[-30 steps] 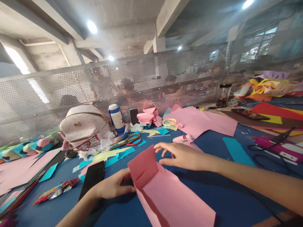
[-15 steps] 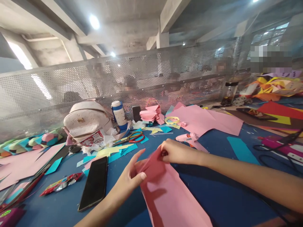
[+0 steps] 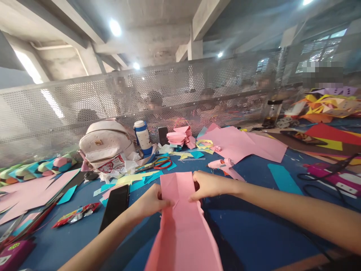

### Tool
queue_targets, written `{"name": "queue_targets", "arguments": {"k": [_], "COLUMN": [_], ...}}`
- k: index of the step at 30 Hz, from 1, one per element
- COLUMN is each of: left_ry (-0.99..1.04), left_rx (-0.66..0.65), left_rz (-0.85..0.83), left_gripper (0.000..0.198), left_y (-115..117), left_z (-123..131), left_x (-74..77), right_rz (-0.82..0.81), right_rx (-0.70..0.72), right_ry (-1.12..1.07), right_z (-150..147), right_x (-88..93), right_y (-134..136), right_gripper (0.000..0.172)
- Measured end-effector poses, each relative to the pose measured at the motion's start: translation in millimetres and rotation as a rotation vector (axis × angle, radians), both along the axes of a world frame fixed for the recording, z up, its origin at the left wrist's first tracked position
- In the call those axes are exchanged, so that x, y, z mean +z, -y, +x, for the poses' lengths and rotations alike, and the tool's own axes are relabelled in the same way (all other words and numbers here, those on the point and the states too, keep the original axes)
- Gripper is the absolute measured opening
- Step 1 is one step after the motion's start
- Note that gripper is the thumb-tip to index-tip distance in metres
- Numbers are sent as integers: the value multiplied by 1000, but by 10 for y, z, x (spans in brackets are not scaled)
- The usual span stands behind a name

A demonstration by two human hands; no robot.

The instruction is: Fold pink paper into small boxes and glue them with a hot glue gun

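Pink folded paper (image 3: 184,229) is held right of the black phone (image 3: 115,205), one edge gripped by the left hand (image 3: 150,203), the other by the right hand (image 3: 211,185). Scissors (image 3: 155,164) are seen beyond the phone.

A shared craft workshop is occupying what is looking like a bare concrete hall: beams (image 3: 210,19) are crossing overhead, lights (image 3: 115,28) are glowing, and a perforated screen (image 3: 175,77) is standing behind the table (image 3: 245,226), people (image 3: 154,99) showing through it. Coloured sheets (image 3: 242,145), scissors (image 3: 154,165) and a glue gun (image 3: 222,165) are crowding the table, and the hands (image 3: 152,202) are holding folded paper (image 3: 183,222). A backpack (image 3: 108,141) and a bottle (image 3: 143,137) are standing nearby.
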State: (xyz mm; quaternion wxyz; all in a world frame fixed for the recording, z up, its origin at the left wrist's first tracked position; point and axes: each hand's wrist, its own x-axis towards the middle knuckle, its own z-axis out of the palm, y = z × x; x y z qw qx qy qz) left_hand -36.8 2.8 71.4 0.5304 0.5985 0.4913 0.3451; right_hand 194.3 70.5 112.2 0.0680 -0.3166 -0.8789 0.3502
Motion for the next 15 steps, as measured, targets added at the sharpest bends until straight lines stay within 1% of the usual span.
{"name": "queue_targets", "arguments": {"k": [4,7,10,13,15], "left_ry": [-82,-92,-75,-32,-2], "left_rx": [-72,-64,-44,-39,-38], "left_rz": [-78,-90,-95,-99,-96], "left_gripper": [23,19,16,26,28], "left_y": [-1,14,25,40,55], "left_z": [-24,-8,25,55,64], "left_x": [53,66,50,26,18], "right_rz": [-117,-164,-264,-372,-405], "right_rx": [56,82,103,77,60], "right_ry": [-43,-77,-154,-198,-177], "right_z": [-12,-8,-13,-22,-26], "right_x": [-98,-123,-153,-193,-213], "right_y": [-36,-27,-3,16,22], "right_gripper": [22,22,23,27,22]}}
